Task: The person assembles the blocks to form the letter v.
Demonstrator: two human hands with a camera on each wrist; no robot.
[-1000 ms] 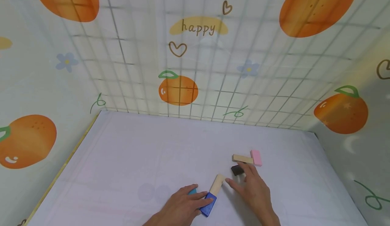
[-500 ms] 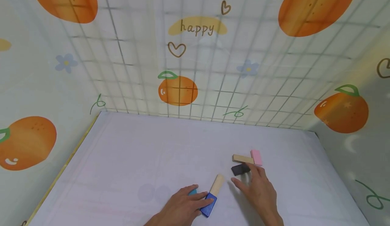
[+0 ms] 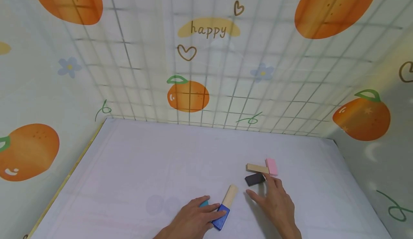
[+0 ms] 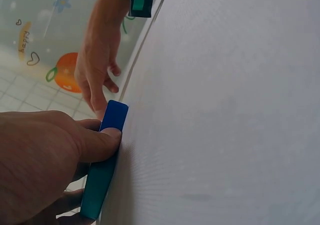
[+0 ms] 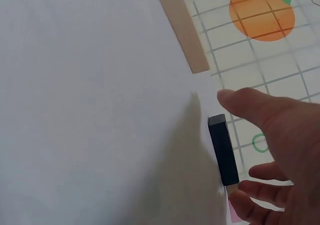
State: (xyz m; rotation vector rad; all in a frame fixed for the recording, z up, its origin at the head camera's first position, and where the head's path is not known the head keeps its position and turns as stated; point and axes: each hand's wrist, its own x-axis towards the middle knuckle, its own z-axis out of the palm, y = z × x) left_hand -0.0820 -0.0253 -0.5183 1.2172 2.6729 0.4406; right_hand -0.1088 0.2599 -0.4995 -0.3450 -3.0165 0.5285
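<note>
My left hand (image 3: 195,215) holds a dark blue block (image 3: 219,223) and a teal block (image 3: 204,203), fingers over them and thumb against their near side. In the left wrist view, the blue block (image 4: 115,116) and teal block (image 4: 97,190) line up under the thumb. A plain wooden block (image 3: 230,195) meets the blue block's far end. My right hand (image 3: 277,205) is spread beside a black block (image 3: 255,179), fingertips right at its right end, thumb apart from it. The right wrist view shows the black block (image 5: 223,150) between thumb and fingers, ungripped.
Behind the black block lies another wooden block (image 3: 256,168), its right end against a pink block (image 3: 271,167). The white tabletop (image 3: 155,153) meets a back wall (image 3: 145,99) with printed oranges and grid lines. Side walls stand left and right.
My right hand has shifted a little to the right, its thumb away from the near wooden block, uncovering more of the black block. The left hand and the blocks stay in place.
</note>
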